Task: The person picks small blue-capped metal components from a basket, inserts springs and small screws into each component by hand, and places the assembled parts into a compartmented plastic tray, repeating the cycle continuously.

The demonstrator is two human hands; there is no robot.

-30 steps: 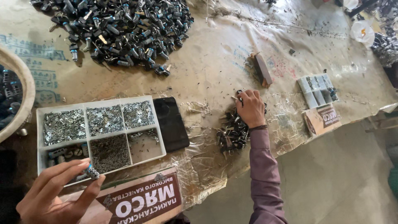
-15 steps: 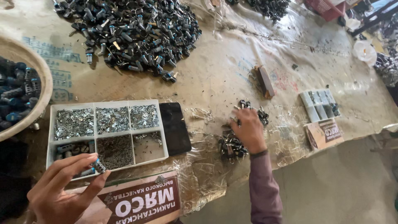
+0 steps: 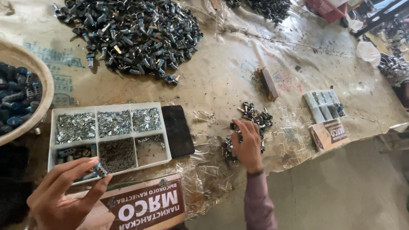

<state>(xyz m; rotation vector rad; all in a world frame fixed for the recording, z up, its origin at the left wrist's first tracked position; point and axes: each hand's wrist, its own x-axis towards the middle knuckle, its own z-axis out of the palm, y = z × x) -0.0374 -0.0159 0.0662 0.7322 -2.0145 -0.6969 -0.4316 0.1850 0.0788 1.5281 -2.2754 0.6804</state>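
A small cylinder (image 3: 101, 171) is pinched at the left hand (image 3: 64, 198) fingertips just below the tray (image 3: 111, 105); the right hand (image 3: 247, 145), grip spread on the parts (image 3: 255, 119), is best closed on one piece.

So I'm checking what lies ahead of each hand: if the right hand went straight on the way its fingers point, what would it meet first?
The right hand points up the table, fingertips already on the small pile of dark metal parts. Straight on, it would likely meet more of that pile first, then the brown block; depth is unclear.
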